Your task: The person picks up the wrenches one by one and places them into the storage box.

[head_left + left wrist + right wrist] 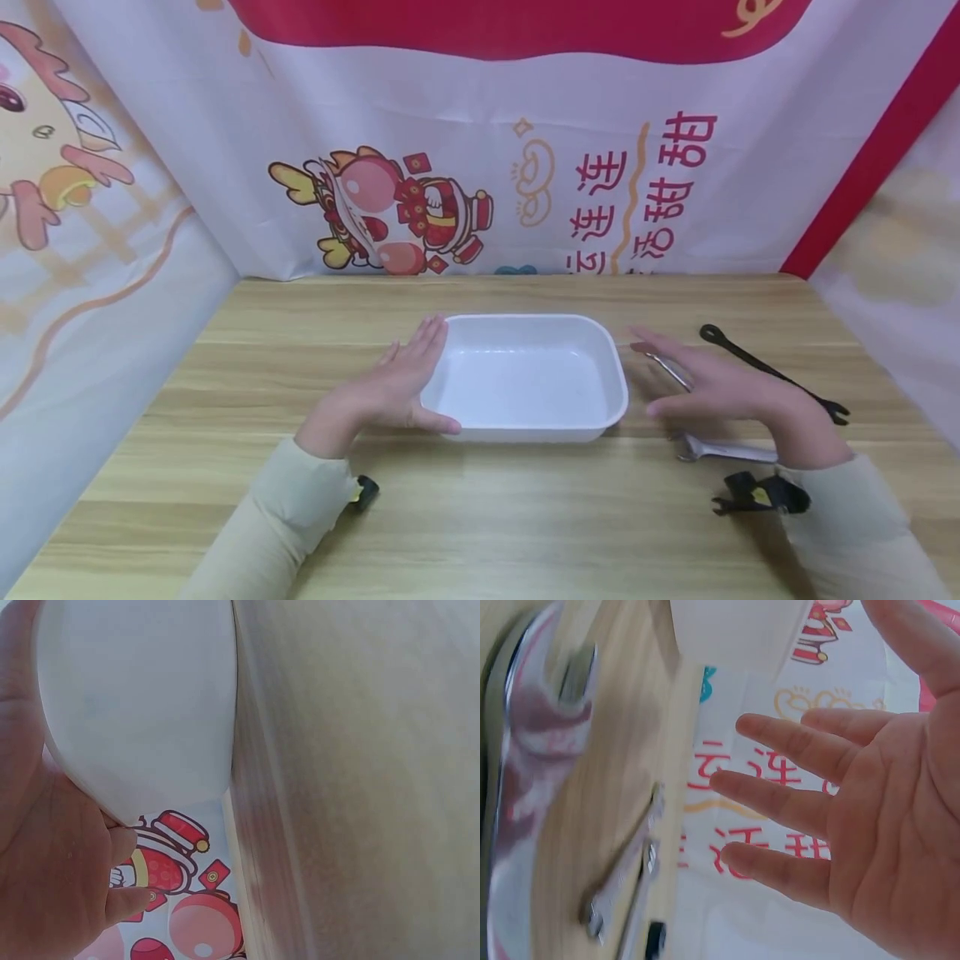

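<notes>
A white rectangular dish [525,387] stands on the wooden table, with nothing inside it. My left hand [397,387] rests against the dish's left end, fingers straight along the side and thumb by the near rim. The left wrist view shows that palm [52,862] right up against the dish's outer wall [139,705]. To the right of the dish, my right hand [720,383] hovers with its fingers spread and nothing in it. Below it lie a silver open-end wrench [731,452] and another silver wrench [670,369], mostly hidden by the hand.
A long black wrench [772,367] lies slantwise on the right of the table [525,525]. Printed cloth [450,108] hangs along the table's back edge and on both sides. In the right wrist view, a silver wrench head [540,735] looms close to the camera.
</notes>
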`<act>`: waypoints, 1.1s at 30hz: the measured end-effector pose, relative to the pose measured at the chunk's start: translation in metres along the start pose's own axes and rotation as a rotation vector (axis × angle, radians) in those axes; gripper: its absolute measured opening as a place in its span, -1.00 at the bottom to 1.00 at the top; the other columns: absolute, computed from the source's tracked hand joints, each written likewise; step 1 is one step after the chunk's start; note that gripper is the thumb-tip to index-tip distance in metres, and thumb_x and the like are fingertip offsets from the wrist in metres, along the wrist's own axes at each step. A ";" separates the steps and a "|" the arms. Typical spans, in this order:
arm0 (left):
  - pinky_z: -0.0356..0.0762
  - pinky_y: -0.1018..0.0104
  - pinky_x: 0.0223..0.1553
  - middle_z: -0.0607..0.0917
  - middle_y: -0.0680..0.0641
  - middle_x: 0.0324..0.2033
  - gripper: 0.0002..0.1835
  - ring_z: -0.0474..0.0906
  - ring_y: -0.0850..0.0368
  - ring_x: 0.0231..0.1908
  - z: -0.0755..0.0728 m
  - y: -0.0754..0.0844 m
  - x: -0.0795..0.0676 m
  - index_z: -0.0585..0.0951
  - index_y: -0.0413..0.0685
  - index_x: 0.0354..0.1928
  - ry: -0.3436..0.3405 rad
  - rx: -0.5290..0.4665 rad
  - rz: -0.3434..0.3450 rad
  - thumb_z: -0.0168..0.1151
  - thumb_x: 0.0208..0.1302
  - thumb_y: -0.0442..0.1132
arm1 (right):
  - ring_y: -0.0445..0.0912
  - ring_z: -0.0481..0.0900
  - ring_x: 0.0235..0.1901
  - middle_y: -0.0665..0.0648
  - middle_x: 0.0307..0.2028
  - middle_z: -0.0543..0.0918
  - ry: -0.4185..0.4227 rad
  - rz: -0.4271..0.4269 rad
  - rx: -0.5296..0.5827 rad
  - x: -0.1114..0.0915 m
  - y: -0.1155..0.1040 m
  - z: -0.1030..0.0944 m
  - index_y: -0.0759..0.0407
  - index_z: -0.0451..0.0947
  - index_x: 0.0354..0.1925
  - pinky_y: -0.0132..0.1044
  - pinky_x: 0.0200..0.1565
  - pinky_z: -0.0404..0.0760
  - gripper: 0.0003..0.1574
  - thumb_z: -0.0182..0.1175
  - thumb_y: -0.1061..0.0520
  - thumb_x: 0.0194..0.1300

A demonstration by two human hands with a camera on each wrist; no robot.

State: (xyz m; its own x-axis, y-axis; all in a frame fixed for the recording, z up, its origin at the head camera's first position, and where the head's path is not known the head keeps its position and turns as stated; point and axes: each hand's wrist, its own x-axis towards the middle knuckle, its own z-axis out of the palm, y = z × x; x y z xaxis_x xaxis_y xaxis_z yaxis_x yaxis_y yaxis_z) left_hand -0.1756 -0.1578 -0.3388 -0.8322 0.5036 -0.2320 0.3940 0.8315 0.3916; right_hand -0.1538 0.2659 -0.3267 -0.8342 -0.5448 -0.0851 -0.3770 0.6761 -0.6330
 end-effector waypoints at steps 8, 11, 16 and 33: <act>-0.36 -0.22 0.53 -0.42 0.03 0.59 0.53 -0.56 0.11 0.57 0.001 -0.002 0.000 -0.42 0.07 0.57 0.000 -0.006 -0.003 0.31 -0.18 0.59 | 0.22 0.36 0.38 0.18 0.40 0.42 0.047 -0.014 -0.157 -0.022 0.005 -0.014 0.06 0.28 0.46 0.24 0.27 0.41 -0.04 0.39 -0.16 0.21; -0.36 -0.23 0.53 -0.42 0.03 0.59 0.53 -0.56 0.11 0.57 0.002 -0.002 0.000 -0.42 0.06 0.57 -0.003 -0.012 -0.004 0.32 -0.19 0.59 | 0.21 0.44 0.31 0.19 0.33 0.51 0.065 -0.012 -0.167 -0.029 0.008 -0.015 0.03 0.41 0.37 0.25 0.21 0.48 -0.19 0.40 -0.11 0.22; -0.37 -0.23 0.52 -0.44 0.07 0.58 0.53 -0.57 0.12 0.57 0.003 -0.003 -0.002 -0.43 0.09 0.57 -0.009 -0.019 -0.015 0.32 -0.18 0.58 | -0.16 0.62 0.01 -0.05 0.00 0.69 0.111 -0.064 -0.223 -0.039 0.012 -0.016 -0.12 0.59 0.08 -0.08 0.01 0.68 -0.48 0.46 -0.07 0.15; -0.36 -0.23 0.52 -0.44 0.02 0.58 0.48 -0.56 0.11 0.57 -0.003 0.000 0.003 -0.43 0.05 0.56 -0.022 0.033 0.007 0.32 -0.09 0.53 | -0.42 0.42 -0.28 -0.31 -0.31 0.55 0.041 -0.051 -0.358 -0.078 0.035 -0.018 -0.19 0.53 -0.23 -0.42 -0.33 0.51 -0.68 0.48 -0.05 0.11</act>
State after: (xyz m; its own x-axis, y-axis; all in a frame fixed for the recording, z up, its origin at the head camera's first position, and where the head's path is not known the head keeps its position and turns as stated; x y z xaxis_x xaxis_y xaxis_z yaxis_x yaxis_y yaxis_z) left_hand -0.1789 -0.1574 -0.3370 -0.8208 0.5141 -0.2488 0.4126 0.8349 0.3642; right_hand -0.1095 0.3408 -0.3286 -0.8237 -0.5666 -0.0245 -0.5292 0.7835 -0.3257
